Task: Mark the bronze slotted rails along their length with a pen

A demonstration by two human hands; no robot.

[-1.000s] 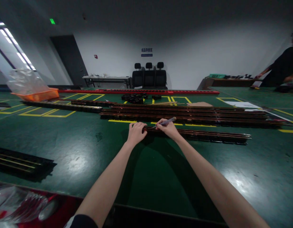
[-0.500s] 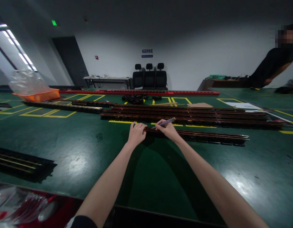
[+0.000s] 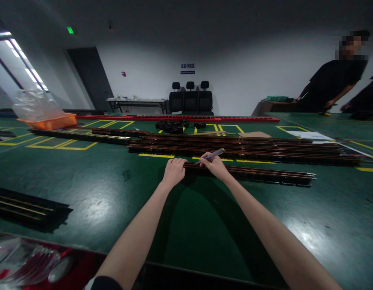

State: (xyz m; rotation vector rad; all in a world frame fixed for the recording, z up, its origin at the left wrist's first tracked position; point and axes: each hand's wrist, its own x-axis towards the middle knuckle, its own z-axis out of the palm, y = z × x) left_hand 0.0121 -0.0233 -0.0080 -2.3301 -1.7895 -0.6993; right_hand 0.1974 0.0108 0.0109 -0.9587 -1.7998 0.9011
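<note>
A long dark rail strip with copper-coloured bars [image 3: 259,173] lies on the green table in front of me. My left hand [image 3: 174,170] is closed around its left end, with the fingers over the top edge. In my right hand [image 3: 213,164] is a slim screwdriver-like tool with a translucent handle [image 3: 217,153], gripped like a pen. Its thin tip points down and left onto the strip, close to my left fingers. Whether the tip touches the strip is too small to tell. Just behind lies a bundle of several similar strips [image 3: 240,150].
An orange basket [image 3: 50,121] with clear plastic bags stands at the back left. Another dark strip [image 3: 26,207] lies at the near left. Small black parts [image 3: 171,126] and a red rail [image 3: 240,119] are farther back. A person [image 3: 331,82] stands at the far right.
The right hand and tool have shifted very slightly right; my left fingers sit lower and closer together. The person at the far right has moved left, and part of another dark-clothed figure shows.
</note>
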